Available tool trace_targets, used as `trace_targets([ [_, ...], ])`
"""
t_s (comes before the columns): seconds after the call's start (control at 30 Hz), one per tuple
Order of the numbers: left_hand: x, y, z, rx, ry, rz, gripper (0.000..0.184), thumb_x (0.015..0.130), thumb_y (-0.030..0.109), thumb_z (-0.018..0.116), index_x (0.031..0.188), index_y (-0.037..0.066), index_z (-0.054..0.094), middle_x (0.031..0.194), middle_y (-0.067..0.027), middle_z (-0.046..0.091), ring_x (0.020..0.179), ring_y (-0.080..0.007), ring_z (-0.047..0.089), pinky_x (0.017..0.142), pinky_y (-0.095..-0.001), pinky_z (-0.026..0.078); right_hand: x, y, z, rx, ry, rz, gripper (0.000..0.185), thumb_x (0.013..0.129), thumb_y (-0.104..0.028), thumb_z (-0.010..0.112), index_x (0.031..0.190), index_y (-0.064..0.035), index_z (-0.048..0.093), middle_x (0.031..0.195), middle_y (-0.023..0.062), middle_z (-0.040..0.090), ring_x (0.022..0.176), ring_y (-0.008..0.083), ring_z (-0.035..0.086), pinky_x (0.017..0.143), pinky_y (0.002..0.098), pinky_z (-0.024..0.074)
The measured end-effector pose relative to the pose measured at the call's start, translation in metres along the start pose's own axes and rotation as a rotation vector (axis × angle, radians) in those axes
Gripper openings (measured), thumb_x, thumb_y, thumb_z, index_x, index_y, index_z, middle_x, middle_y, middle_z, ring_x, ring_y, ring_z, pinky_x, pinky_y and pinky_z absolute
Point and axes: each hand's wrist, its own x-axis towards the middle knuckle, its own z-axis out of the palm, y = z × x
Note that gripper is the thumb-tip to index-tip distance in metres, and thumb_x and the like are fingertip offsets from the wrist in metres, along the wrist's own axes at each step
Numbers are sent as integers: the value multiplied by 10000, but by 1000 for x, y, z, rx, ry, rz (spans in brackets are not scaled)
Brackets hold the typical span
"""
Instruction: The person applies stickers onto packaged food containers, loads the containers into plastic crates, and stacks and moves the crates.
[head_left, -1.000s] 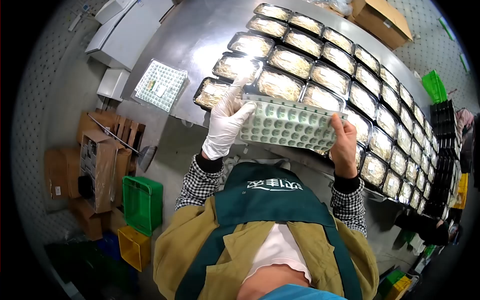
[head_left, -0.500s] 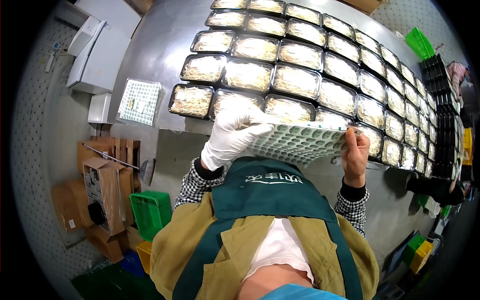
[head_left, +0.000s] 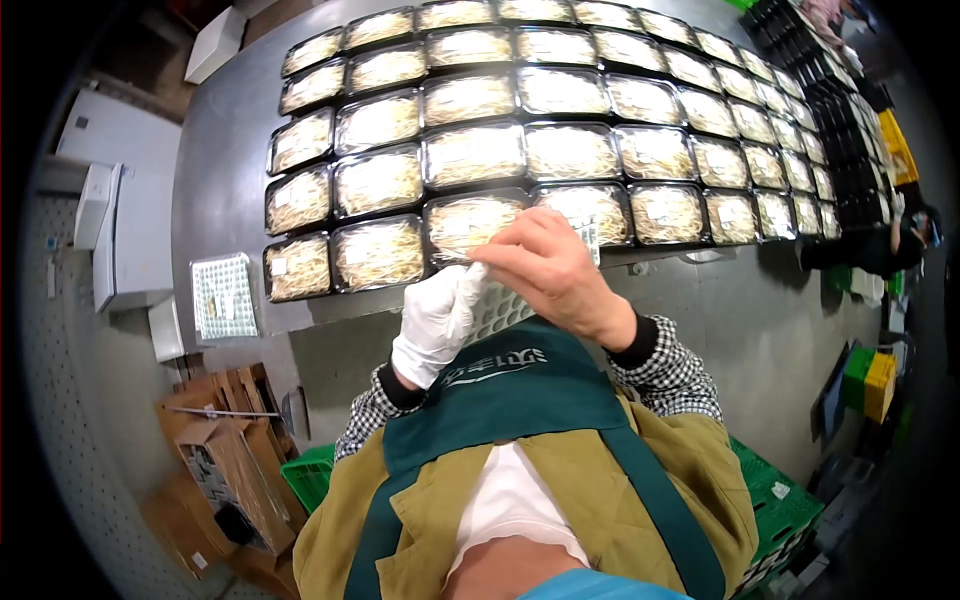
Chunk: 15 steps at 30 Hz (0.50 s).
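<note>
Here, left hand (head_left: 430, 325) pinches sheet (head_left: 501, 312), probably for steadiness; right hand (head_left: 560, 278) has fingers bunched, grip I cannot tell. Packs (head_left: 380, 252) rowed on bench (head_left: 222, 170), perhaps for reach.

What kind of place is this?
Probably a food-packing room: many packs of pale, stringy food stand in rows on a metal table, and there's a green apron and a white glove for work.
</note>
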Motion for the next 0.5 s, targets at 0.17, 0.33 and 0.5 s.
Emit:
trace_targets([
  [0.17, -4, -8, 11, -76, -79, -170, 156, 911, 129, 573, 902, -12, 641, 716, -71, 634, 619, -117, 575, 582, -256, 461, -19, 9, 6, 8, 87, 22, 242, 707, -76, 708, 941, -112, 659, 806, -3, 572, 760, 193, 529, 712, 320, 400],
  [0.33, -7, -12, 12, -477, -306, -589, 182, 887, 109, 588, 1038, 8, 595, 828, 27, 607, 693, -10, 495, 623, -182, 430, -40, 18, 18, -15, 132, 51, 188, 702, -67, 682, 882, -105, 646, 796, 2, 564, 754, 198, 532, 713, 324, 407],
  [0.5, -7, -18, 21, -605, -214, -755, 188, 881, 122, 593, 1035, 16, 615, 791, 40, 593, 647, -2, 466, 579, -164, 389, -52, 24, 25, -52, 103, 4, 163, 709, -64, 602, 867, -98, 616, 806, 14, 560, 773, 202, 538, 754, 328, 417],
])
